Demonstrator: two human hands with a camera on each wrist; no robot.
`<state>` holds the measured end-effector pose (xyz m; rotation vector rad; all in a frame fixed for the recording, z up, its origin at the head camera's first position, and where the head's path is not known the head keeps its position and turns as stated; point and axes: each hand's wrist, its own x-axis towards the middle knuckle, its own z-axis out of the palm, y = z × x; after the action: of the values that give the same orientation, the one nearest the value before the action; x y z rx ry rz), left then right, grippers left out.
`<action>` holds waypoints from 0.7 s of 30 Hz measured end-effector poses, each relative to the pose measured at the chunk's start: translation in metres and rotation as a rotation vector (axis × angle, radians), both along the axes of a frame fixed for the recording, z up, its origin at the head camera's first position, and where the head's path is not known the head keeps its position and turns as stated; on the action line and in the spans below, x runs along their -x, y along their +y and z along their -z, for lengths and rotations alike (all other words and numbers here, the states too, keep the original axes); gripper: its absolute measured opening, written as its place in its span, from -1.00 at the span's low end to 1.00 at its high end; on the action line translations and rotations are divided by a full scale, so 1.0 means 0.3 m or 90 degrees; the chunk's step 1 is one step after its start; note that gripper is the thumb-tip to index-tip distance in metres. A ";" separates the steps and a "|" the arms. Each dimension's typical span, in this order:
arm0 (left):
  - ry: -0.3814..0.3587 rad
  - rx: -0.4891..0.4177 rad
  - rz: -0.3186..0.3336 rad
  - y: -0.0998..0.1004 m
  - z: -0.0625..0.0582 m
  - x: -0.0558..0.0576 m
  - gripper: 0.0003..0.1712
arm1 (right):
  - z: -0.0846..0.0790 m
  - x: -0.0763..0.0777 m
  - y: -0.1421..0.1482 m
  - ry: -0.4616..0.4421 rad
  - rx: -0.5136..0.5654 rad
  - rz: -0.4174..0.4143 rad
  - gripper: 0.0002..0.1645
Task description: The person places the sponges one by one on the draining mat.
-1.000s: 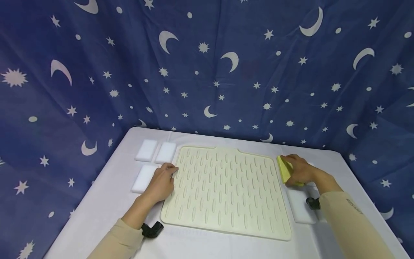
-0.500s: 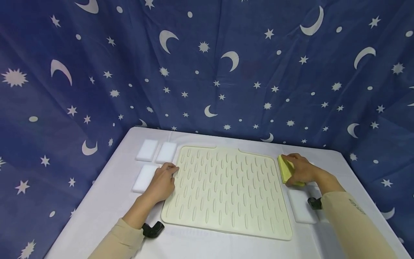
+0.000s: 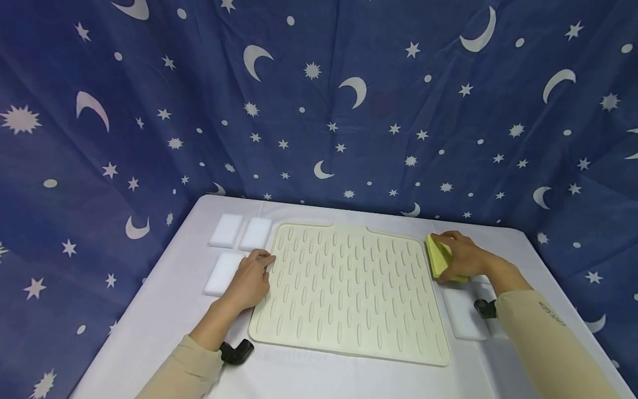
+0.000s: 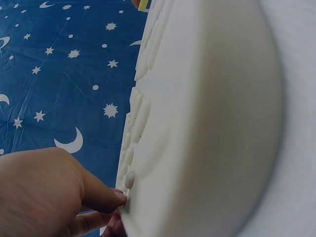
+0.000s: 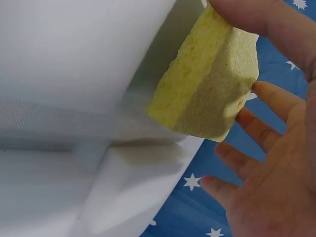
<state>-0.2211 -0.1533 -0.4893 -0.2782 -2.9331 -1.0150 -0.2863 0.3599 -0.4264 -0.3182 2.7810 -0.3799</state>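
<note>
A cream drying mat [image 3: 349,293] with raised oval ridges lies flat in the middle of the white table. My left hand [image 3: 252,281] rests at its left edge; in the left wrist view the thumb and fingertips [image 4: 117,198] meet the mat's rim. Beyond the mat's right edge, my right hand [image 3: 463,256] grips a yellow sponge [image 3: 440,258]. In the right wrist view the sponge [image 5: 207,79] is tilted, with the thumb on one side and fingers [image 5: 259,131] spread on the other.
White foam blocks stand on both sides of the mat: three at the left, among them a far block [image 3: 226,230] and a near block [image 3: 223,274], and several at the right, such as one block [image 3: 464,315]. A blue curtain [image 3: 319,111] with moons and stars hangs behind the table.
The right hand and the yellow sponge have shifted very slightly toward the table's far side. The left hand keeps its place at the mat's edge.
</note>
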 end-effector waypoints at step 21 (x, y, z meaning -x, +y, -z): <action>0.002 0.003 0.001 -0.001 0.004 0.005 -0.47 | -0.022 -0.018 -0.087 0.028 -0.040 -0.037 0.50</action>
<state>-0.2225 -0.1535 -0.4906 -0.2830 -2.9341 -1.0067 -0.2808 0.3337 -0.4197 -0.3964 2.8122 -0.2748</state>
